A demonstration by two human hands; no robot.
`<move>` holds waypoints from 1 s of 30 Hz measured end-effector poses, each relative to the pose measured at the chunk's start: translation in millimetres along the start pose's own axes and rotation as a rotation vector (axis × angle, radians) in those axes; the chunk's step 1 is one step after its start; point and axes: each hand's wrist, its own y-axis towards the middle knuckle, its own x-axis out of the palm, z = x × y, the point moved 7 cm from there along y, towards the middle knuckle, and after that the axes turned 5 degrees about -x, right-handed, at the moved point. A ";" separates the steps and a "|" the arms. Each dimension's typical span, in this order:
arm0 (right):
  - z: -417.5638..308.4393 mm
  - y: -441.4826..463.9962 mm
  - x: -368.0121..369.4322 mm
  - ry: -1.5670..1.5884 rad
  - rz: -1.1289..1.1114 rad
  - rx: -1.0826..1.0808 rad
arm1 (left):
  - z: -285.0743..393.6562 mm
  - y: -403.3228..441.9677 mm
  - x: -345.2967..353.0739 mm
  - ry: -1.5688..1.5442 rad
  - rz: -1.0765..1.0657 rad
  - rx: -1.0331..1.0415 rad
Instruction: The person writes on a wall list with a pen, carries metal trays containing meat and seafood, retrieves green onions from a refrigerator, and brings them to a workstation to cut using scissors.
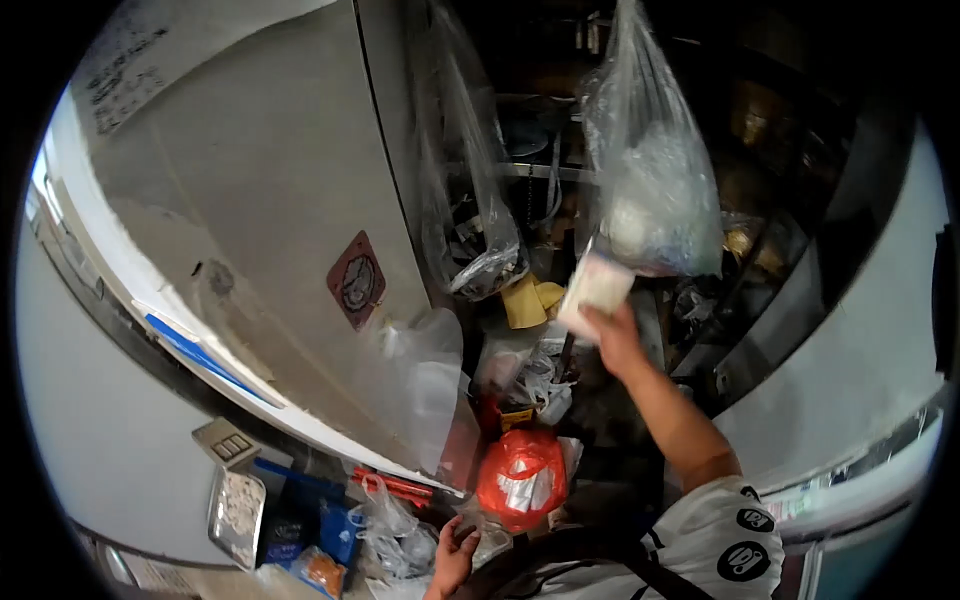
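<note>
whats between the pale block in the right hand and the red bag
In the head view, a crumpled whitish plastic bag lies between the pale block and the red bag.

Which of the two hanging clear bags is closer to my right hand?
The bag on the right, bulging with whitish contents, right by the pale block in your right hand. The bag on the left hangs farther off, beside the grey panel.
</note>
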 end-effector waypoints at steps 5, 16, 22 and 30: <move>-56.8 118.9 26.3 -0.246 -0.105 -0.295 | -14.4 -0.1 17.2 -0.056 0.056 -0.171; -133.6 277.9 61.3 -0.664 0.063 -0.717 | -60.4 40.2 -26.4 0.134 0.274 -0.106; -90.8 397.7 105.7 -0.812 0.050 -0.607 | -3.2 30.5 58.5 0.249 0.351 0.085; -35.3 488.6 127.5 -1.318 -0.237 -0.683 | -78.7 65.1 139.7 -0.161 0.280 -0.123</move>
